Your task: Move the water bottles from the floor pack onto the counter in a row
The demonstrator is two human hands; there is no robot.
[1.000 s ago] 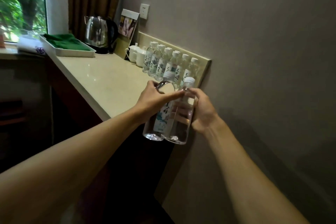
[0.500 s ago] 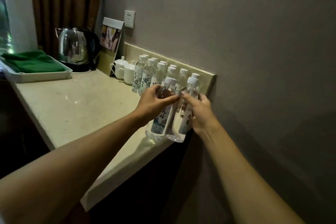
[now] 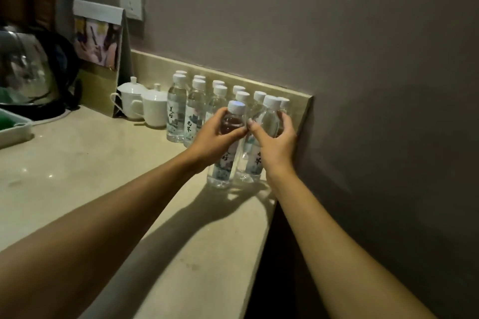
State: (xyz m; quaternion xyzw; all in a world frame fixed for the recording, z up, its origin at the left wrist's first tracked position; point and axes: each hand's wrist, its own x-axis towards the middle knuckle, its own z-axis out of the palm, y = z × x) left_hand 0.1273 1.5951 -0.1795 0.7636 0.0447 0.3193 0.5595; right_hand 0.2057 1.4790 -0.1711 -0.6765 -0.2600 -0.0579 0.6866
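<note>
Two water bottles, airborne off the desk's end a second ago, now stand on the desk (image 3: 108, 163) near its right edge, in front of the bottles already lined up (image 3: 197, 109) against the backsplash. Left hand (image 3: 215, 137) grips the left bottle (image 3: 228, 147); right hand (image 3: 274, 142) grips the right bottle (image 3: 259, 153). Both look set down, so letting go seems next.

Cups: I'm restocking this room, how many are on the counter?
2. Left cup stands by the card; right cup stands between it and the bottles. None seems hidden.
</note>
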